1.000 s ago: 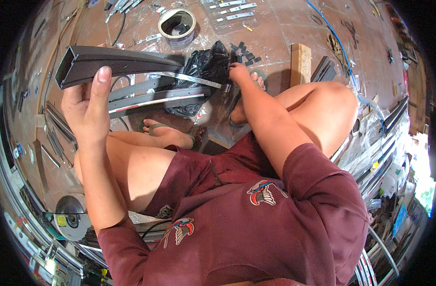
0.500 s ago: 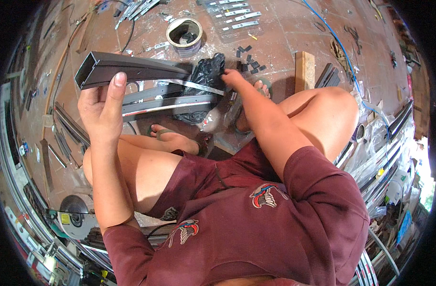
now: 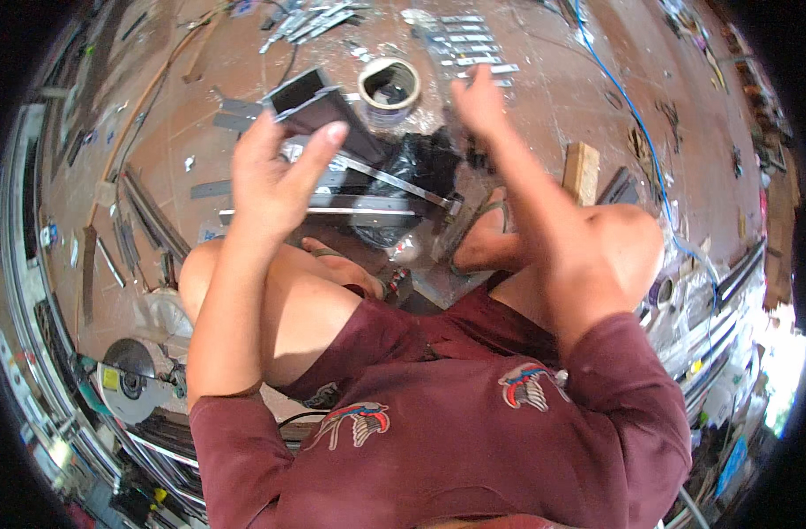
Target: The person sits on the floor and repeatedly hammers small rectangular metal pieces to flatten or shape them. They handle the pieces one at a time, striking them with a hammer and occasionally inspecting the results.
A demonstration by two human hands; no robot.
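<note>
My left hand (image 3: 275,181) is closed around the near side of a dark brown hollow metal profile (image 3: 328,110), its open end tilted up. The far part of the profile hangs over a crumpled black plastic bag (image 3: 420,163) on the floor. My right hand (image 3: 480,101) is stretched out to the row of flat silver metal strips (image 3: 469,37), thumb and fingers apart, somewhat blurred. Its fingertips are near the closest strip; whether they touch it I cannot tell. Beneath the profile lie long metal bars (image 3: 323,212), one end beside the bag.
A round tub (image 3: 390,93) with dark pieces inside stands between my hands. A wooden block (image 3: 582,174) lies by my right knee, and a blue hose (image 3: 627,106) runs past it. To my left sits a cutting tool with a round blade (image 3: 131,366). More strips (image 3: 310,25) lie scattered ahead.
My right hand has moved away from the small black pieces by the bag, forward to the silver strips. My left hand and the profile have swung, the open end now nearer the tub.
</note>
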